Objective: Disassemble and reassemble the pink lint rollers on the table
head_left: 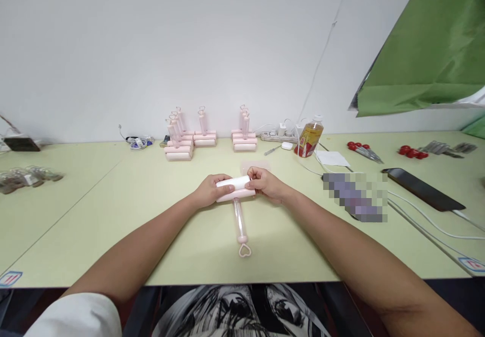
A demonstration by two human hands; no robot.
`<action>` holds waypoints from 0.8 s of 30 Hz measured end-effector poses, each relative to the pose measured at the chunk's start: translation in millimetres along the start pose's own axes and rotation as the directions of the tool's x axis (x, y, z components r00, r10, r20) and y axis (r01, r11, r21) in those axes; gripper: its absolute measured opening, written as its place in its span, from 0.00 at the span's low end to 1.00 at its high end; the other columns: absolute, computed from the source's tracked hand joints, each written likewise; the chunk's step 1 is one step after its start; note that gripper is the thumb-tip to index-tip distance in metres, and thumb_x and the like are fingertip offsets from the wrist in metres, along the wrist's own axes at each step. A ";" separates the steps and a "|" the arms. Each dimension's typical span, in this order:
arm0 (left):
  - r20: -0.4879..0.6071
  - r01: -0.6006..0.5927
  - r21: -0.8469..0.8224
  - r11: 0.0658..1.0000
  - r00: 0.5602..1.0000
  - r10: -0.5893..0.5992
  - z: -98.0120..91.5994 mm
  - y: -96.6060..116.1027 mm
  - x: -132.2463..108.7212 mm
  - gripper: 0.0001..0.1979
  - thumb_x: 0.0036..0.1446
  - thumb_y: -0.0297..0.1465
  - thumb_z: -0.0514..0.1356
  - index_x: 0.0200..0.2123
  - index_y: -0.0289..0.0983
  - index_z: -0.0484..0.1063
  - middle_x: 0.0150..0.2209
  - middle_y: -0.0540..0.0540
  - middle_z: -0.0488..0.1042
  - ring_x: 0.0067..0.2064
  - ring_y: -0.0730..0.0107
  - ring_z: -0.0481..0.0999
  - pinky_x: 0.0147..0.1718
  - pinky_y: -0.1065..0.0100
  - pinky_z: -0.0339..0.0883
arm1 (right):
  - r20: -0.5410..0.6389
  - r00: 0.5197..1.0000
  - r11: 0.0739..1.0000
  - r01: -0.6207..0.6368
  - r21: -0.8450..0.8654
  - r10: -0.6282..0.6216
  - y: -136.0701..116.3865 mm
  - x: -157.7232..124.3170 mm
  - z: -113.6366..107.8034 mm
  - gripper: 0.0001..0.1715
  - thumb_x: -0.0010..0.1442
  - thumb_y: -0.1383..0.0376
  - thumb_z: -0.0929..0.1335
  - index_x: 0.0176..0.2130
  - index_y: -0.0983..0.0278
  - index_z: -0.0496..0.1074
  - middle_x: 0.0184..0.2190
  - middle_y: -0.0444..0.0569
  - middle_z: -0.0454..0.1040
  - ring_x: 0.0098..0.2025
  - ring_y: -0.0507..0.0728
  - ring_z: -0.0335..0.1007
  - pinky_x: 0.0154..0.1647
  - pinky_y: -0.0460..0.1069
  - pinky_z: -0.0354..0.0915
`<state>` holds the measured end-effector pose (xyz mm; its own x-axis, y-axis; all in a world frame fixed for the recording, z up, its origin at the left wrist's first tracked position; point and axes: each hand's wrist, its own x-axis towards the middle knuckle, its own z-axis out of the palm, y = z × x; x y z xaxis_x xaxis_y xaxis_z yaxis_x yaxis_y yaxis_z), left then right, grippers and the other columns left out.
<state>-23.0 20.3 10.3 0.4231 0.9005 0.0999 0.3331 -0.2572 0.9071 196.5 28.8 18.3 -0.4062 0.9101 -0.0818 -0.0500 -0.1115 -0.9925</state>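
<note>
Roller (235, 188) centre of counter (151, 215), handle toward 6. Left hand (207, 191) and right hand (265, 183) each grip one end of its head. My read: this one's mid-assembly, not yet stacked. Done batch (204, 137) stands at 12.

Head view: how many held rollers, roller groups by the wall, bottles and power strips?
Pink plastic lint roller, held: 1
Pink lint roller groups by wall: 3
Clear plastic bottle, amber liquid: 1
White power strip: 1
Total: 6

Arms forward; left hand (207, 191), right hand (266, 183) close together, fingers curled.
</note>
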 end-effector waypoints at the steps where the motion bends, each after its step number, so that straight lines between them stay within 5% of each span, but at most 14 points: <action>1: -0.002 -0.008 0.010 1.000 1.000 0.008 -0.3 0.1 0.2 0.23 0.49 0.47 0.63 0.41 0.34 0.75 0.36 0.46 0.77 0.35 0.65 0.73 0.32 0.69 0.64 | 0.000 1.000 1.000 0.005 -0.001 -0.005 -0.1 0.3 0.1 0.24 0.36 0.64 0.76 0.27 0.62 0.60 0.20 0.34 0.63 0.19 0.46 0.58 0.19 0.42 0.58; 11: -0.017 -0.043 0.018 0.999 0.999 0.043 0.1 4.2 1.8 0.24 0.50 0.48 0.62 0.41 0.34 0.76 0.35 0.45 0.76 0.36 0.64 0.73 0.33 0.68 0.64 | -0.007 0.993 0.990 0.117 -0.081 -0.118 2.7 4.8 1.1 0.25 0.39 0.61 0.76 0.27 0.61 0.58 0.18 0.33 0.60 0.17 0.47 0.57 0.16 0.43 0.55; 17: -0.047 -0.040 0.024 0.999 0.998 0.041 0.2 4.7 2.9 0.25 0.51 0.48 0.61 0.43 0.34 0.76 0.32 0.47 0.75 0.33 0.66 0.71 0.31 0.69 0.62 | -0.175 0.949 0.939 0.209 -0.271 -0.262 7.3 8.1 5.0 0.20 0.46 0.60 0.72 0.22 0.62 0.57 0.17 0.35 0.58 0.19 0.46 0.52 0.19 0.43 0.49; 24: -0.047 -0.021 -0.079 0.997 0.999 0.017 1.8 -3.0 5.6 0.27 0.46 0.44 0.66 0.47 0.35 0.74 0.41 0.43 0.76 0.39 0.62 0.73 0.36 0.67 0.65 | -0.101 0.957 0.948 0.247 -0.199 -0.270 15.5 7.8 -3.0 0.28 0.44 0.62 0.74 0.45 0.61 0.67 0.36 0.42 0.68 0.28 0.49 0.65 0.29 0.46 0.62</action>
<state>-20.1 25.5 7.4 0.3885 0.9116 0.1344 0.2571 -0.2473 0.9342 195.3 35.3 2.0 -0.2837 0.9417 0.1810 0.0340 0.1985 -0.9795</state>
